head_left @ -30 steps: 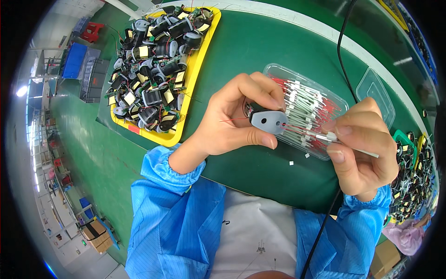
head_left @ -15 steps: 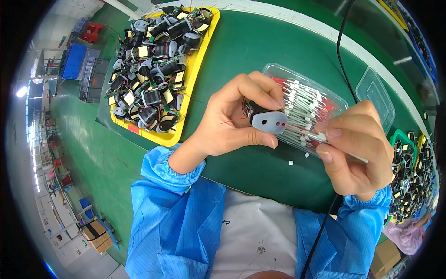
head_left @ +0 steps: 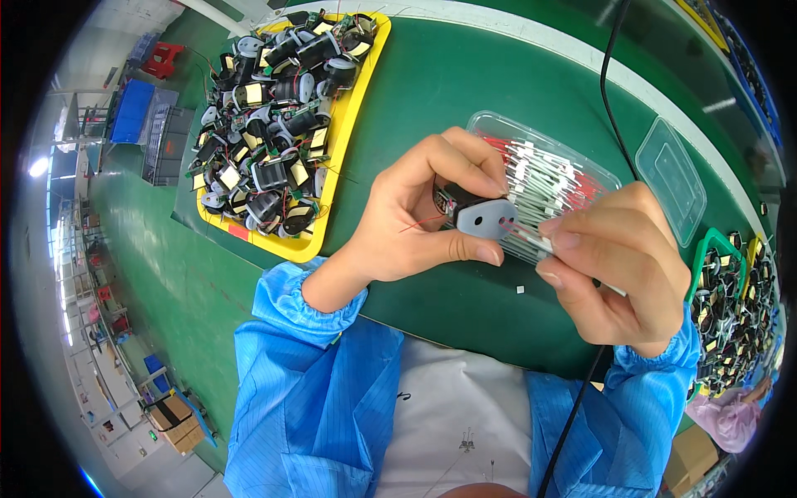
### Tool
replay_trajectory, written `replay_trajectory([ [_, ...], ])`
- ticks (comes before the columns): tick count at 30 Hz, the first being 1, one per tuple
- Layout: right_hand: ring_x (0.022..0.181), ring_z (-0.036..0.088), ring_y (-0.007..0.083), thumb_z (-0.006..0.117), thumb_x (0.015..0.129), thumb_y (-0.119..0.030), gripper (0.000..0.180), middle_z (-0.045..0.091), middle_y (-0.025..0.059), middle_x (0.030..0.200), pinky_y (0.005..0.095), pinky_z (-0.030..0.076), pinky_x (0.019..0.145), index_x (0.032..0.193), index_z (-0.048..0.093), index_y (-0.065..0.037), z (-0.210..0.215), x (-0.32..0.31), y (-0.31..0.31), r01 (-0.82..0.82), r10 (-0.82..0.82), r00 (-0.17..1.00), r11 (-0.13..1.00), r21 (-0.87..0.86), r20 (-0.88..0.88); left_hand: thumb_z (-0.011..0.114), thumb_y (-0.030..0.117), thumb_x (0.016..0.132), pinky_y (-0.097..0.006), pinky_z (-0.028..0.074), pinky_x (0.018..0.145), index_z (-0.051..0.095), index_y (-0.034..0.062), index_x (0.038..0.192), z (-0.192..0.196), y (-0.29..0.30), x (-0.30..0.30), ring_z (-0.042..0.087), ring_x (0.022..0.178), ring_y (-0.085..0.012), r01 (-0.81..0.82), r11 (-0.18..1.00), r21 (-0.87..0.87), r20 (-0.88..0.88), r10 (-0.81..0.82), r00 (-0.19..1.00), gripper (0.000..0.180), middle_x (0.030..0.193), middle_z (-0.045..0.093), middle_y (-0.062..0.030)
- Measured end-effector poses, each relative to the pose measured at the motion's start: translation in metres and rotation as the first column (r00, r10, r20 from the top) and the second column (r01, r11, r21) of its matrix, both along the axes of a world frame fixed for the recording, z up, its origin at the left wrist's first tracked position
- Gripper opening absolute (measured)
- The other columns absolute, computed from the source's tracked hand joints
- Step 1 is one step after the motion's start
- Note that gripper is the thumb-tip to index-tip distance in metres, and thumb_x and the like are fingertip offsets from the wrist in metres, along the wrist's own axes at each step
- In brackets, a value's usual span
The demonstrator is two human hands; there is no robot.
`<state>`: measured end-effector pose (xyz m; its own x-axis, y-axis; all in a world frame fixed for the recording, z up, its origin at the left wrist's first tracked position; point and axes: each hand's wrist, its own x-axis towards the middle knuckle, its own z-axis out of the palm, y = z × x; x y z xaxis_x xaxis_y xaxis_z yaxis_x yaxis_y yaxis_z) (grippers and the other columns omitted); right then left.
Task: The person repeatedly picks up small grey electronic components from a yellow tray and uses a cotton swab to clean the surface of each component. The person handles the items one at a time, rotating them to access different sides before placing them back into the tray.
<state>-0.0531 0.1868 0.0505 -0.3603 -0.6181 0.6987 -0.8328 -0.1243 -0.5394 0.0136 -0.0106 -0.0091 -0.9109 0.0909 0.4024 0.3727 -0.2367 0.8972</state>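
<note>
My left hand is closed round a small black electronic module whose grey oval end cap has two dark holes. A thin red wire sticks out of the module beside my palm. Just right of the cap, my right hand pinches a thin wire lead between thumb and forefinger. The lead runs up to the right hole of the cap; whether its tip sits inside is too small to tell. Behind both hands stands a clear plastic box of white and red wire leads, partly covered by my fingers.
A yellow tray heaped with similar modules stands at the left. The clear lid lies right of the box, near a black cable. More modules fill a tray at the far right. A small white piece lies on the green mat.
My right hand has moved left, closer to the grey cap, and less of the lead shows between them. The module has turned slightly in my left hand and shifted a little right.
</note>
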Motion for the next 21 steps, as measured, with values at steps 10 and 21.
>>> replay_trajectory([
  [10,0.067,0.057,0.0243,0.072,0.072,0.002,0.022,0.065,0.0163,0.082,0.0325,0.042,0.058,0.091,0.061,0.006,-0.019,-0.012,-0.009,-0.030,0.032,0.997,0.999,-0.023,0.076,0.080,0.015,0.071,-0.030,0.047,0.079,0.050,0.0022,0.104,0.004,0.007,0.003,0.055,0.091,-0.0179,-0.137,0.981,-0.136,-0.051,0.131,0.990,0.046,0.104,0.052,-0.0137],
  [21,0.057,0.056,0.0223,0.075,0.070,-0.004,0.017,0.062,0.0120,0.070,0.0302,0.043,0.050,0.080,0.065,0.005,-0.016,-0.017,-0.013,-0.152,0.154,0.986,0.988,-0.042,0.067,0.079,0.022,0.073,-0.030,0.046,0.073,0.051,0.0033,0.101,0.009,-0.005,0.002,0.055,0.085,-0.0189,-0.142,0.929,-0.342,-0.233,0.063,0.971,0.043,0.094,0.056,-0.0136],
])
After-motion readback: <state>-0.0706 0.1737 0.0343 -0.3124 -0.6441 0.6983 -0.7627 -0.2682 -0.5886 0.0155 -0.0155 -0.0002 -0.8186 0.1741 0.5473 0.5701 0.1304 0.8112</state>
